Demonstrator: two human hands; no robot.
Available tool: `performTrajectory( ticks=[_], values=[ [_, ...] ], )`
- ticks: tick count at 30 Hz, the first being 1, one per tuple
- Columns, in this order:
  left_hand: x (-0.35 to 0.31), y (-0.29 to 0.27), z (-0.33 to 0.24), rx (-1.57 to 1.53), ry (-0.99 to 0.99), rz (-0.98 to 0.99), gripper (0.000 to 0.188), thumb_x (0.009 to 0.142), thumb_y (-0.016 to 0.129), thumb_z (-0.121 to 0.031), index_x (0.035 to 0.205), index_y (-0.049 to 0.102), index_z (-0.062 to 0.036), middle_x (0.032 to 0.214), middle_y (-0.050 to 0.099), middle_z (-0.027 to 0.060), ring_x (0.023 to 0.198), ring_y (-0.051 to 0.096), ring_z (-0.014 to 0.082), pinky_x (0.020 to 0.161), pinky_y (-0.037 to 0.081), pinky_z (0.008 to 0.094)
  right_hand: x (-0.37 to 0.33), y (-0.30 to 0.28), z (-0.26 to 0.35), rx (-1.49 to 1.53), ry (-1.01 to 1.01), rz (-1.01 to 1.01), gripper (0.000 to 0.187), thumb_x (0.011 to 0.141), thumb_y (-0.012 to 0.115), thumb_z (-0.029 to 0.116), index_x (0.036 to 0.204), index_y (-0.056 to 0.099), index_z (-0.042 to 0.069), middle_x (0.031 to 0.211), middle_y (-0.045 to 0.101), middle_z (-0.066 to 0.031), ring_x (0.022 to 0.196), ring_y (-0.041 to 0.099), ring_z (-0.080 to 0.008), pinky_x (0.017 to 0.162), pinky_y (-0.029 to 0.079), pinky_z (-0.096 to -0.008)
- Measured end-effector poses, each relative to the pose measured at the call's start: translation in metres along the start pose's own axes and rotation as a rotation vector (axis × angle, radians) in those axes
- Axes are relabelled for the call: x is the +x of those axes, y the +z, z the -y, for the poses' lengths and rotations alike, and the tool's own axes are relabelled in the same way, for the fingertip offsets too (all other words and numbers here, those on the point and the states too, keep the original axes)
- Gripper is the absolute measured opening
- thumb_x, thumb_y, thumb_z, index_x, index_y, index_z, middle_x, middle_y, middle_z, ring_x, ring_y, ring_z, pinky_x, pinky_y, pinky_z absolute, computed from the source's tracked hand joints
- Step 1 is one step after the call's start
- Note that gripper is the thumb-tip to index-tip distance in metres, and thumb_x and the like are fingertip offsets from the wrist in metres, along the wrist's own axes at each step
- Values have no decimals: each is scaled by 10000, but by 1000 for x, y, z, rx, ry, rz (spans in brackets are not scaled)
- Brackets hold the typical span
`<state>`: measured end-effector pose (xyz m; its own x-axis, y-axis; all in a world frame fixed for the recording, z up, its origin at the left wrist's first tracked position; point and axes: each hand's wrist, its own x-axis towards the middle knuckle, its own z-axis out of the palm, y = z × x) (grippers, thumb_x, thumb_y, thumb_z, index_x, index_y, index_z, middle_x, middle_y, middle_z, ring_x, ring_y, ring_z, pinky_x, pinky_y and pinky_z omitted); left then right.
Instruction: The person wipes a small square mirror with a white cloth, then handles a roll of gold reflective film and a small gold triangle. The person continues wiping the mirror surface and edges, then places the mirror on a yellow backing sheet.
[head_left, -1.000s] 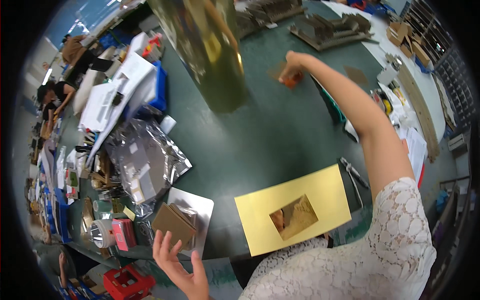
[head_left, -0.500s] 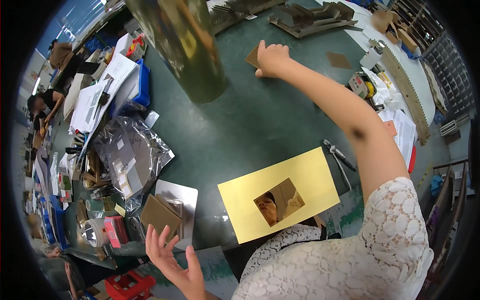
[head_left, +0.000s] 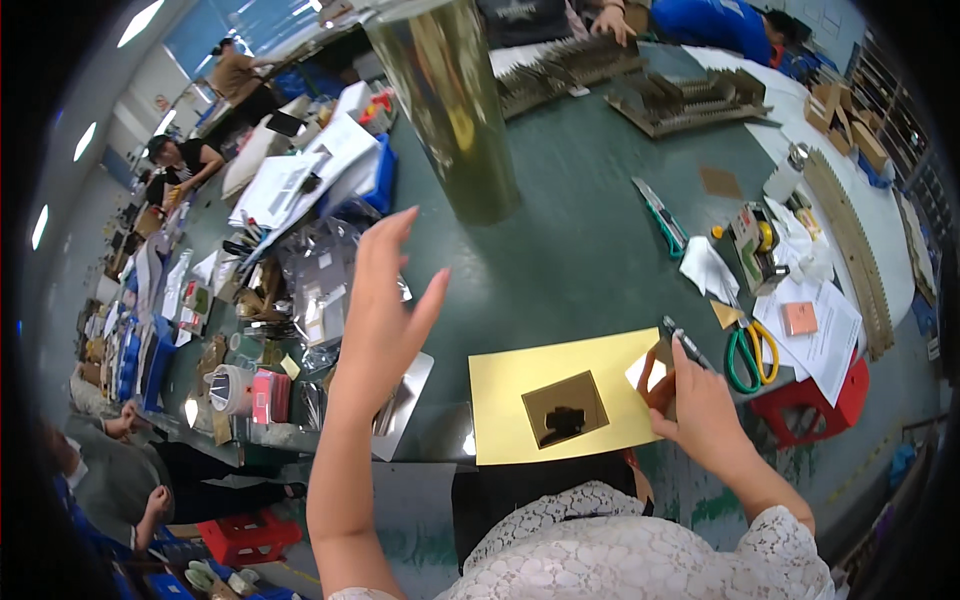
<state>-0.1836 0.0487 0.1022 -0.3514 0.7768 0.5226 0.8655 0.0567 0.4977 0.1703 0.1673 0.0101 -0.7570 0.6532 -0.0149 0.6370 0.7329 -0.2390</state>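
Note:
A yellow sheet (head_left: 495,400) lies near the table's front edge. On it rests a dark, shiny, mirror-like square plate (head_left: 590,395). At the sheet's right end, my right hand (head_left: 700,410) is closed on a similar reflective square plate (head_left: 655,380), tilted up and catching the light. My left hand (head_left: 385,300) is raised above the table to the left, thumb and fingers apart, holding nothing. Partly behind my left forearm is a pale metal plate (head_left: 412,410); whatever lies on it is mostly hidden.
A tall shiny greenish cylinder (head_left: 465,170) stands mid-table. To the right are a teal-handled cutter (head_left: 665,225), scissors (head_left: 745,360), a pen (head_left: 685,340), a tape dispenser (head_left: 755,245) and a brown square (head_left: 720,182). Dark toothed racks (head_left: 690,105) lie at the back. Other people sit around.
My right hand has come back from the far side of the table to the yellow sheet with the plate. My left hand has risen and moved forward. The view has shifted.

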Motion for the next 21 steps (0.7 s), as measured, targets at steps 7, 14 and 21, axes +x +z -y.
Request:
performTrajectory(
  ticks=[7, 14, 21],
  values=[
    [114, 10, 13, 205, 286, -149, 511, 901, 720, -132, 1333, 505, 34, 1349, 534, 233, 1274, 520, 405, 1092, 422, 441, 27, -46, -13, 4, -177, -259, 847, 821, 810, 305, 1475, 402, -43, 1284, 570, -210, 1158, 555, -372, 970, 435, -457],
    [237, 0, 14, 543, 411, -339, 503, 926, 711, -314, 1271, 574, 25, 1265, 626, 236, 1186, 580, 419, 1028, 455, 468, 80, -58, 14, 139, -559, -312, 651, 877, 753, 318, 1399, 521, 5, 1324, 574, -183, 1181, 555, -352, 986, 438, -446],
    [214, 7, 6, 440, 353, -331, 398, 867, 778, -334, 1013, 619, -1, 974, 663, 168, 994, 621, 388, 863, 485, 467, 102, -67, 7, 282, -553, -280, 608, 905, 737, 241, 1428, 503, 39, 1330, 574, -177, 1212, 547, -355, 1011, 447, -435]
  ],
)
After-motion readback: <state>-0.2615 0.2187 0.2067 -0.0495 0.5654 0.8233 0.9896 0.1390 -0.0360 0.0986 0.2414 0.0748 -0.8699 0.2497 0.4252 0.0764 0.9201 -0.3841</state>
